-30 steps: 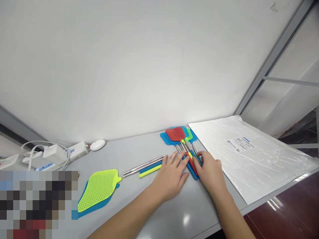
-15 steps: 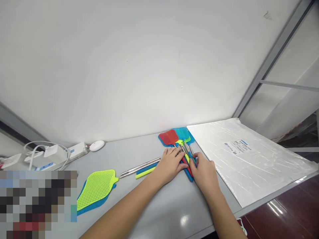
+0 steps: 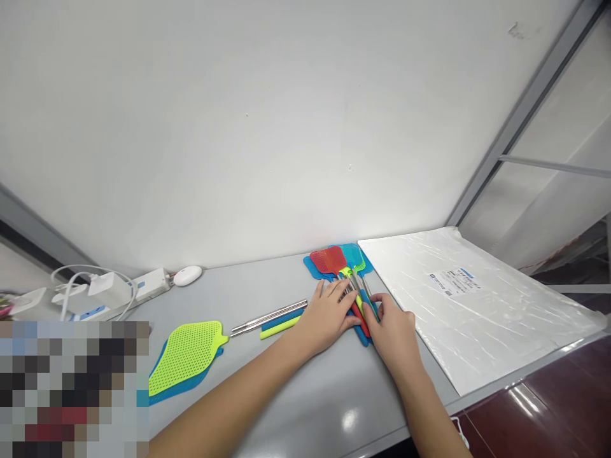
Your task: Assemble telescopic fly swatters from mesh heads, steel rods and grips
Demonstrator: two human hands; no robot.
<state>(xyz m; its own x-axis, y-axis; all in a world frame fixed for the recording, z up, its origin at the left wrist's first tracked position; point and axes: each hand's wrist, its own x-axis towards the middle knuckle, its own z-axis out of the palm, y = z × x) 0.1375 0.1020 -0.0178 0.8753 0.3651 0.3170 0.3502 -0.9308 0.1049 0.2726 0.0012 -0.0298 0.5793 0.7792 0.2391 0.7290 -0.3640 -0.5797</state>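
Observation:
Several fly swatters lie in a bundle on the grey table, handles toward me. A red swatter head overlaps blue ones by the wall, with a bit of green between. My left hand rests across the bundle from the left, its fingers over the metal rods and its thumb against a red handle. From the right, my right hand closes thumb and fingers on the handles, by a blue handle. The palms hide parts of the rods and grips.
Left of the bundle lie metal rods with a blue and a green handle. Farther left, a green swatter head covers a blue one. A white wrapped package borders the bundle's right. Chargers and a power strip stand at the back left.
The red swatter head has shifted a little right over the blue heads, and the red handle has moved slightly. Both hands stay at the bundle in nearly the same place.

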